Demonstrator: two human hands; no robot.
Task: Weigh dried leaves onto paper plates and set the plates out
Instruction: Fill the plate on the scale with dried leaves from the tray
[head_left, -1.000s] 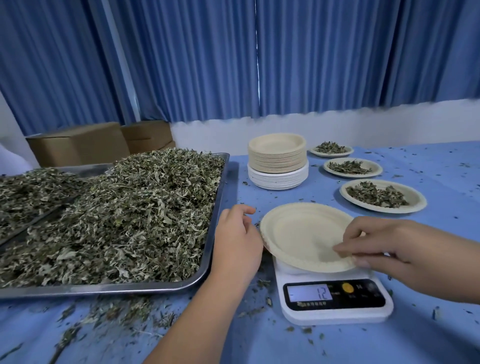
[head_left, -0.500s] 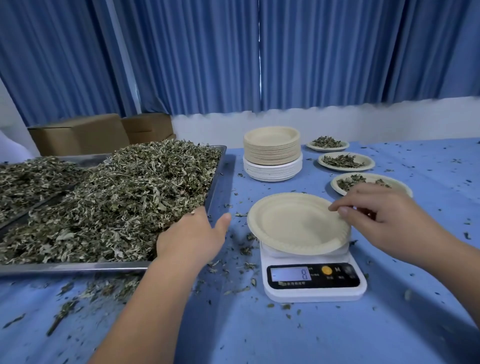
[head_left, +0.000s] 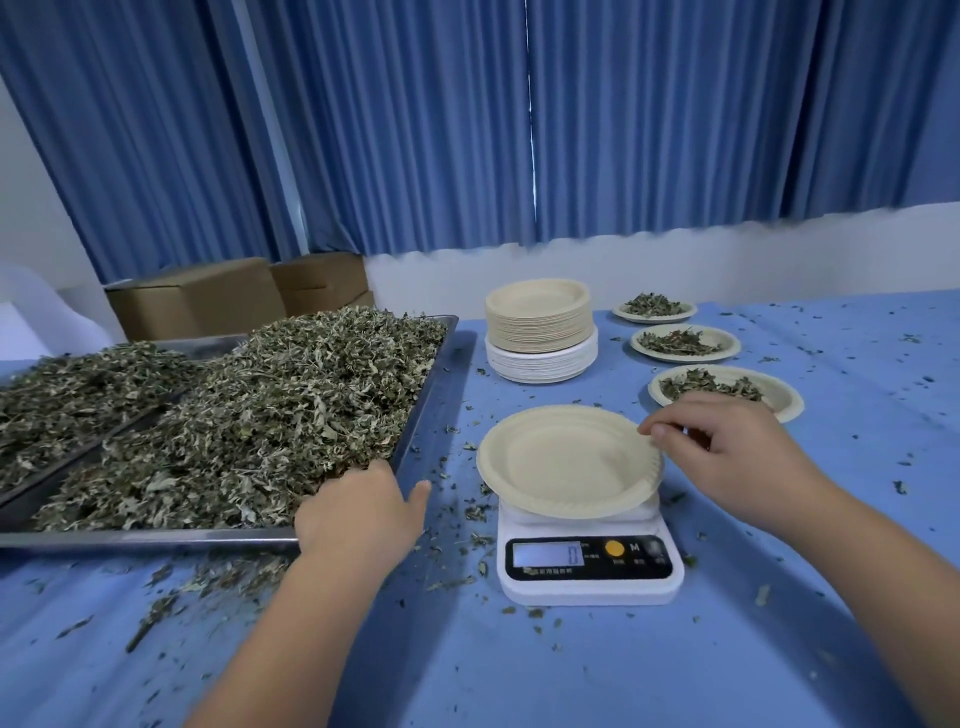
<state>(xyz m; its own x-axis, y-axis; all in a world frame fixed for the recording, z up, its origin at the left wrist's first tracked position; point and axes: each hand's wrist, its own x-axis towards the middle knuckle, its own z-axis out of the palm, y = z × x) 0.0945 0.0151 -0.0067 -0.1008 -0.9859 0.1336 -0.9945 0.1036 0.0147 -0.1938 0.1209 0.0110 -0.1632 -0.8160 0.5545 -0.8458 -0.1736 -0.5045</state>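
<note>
An empty beige paper plate (head_left: 563, 460) sits on a white digital kitchen scale (head_left: 589, 569) in the middle of the blue table. My right hand (head_left: 727, 447) pinches the plate's right rim between thumb and fingers. My left hand (head_left: 358, 512) reaches over the near right corner of a steel tray (head_left: 415, 431), its fingers down in the heap of dried leaves (head_left: 249, 415); whether they hold leaves is hidden. Three plates with leaf portions (head_left: 727, 395) (head_left: 684, 343) (head_left: 653, 309) stand in a row behind the scale on the right.
A tall stack of unused paper plates (head_left: 540, 332) stands behind the scale. A second tray of leaves (head_left: 67, 389) lies at the far left. Cardboard boxes (head_left: 202, 296) sit behind the trays. Leaf crumbs litter the blue table (head_left: 519, 665).
My left hand has moved left from beside the plate to the tray's corner and into the leaves. My right hand has shifted along the plate's rim, still holding it. The scale reading dropped.
</note>
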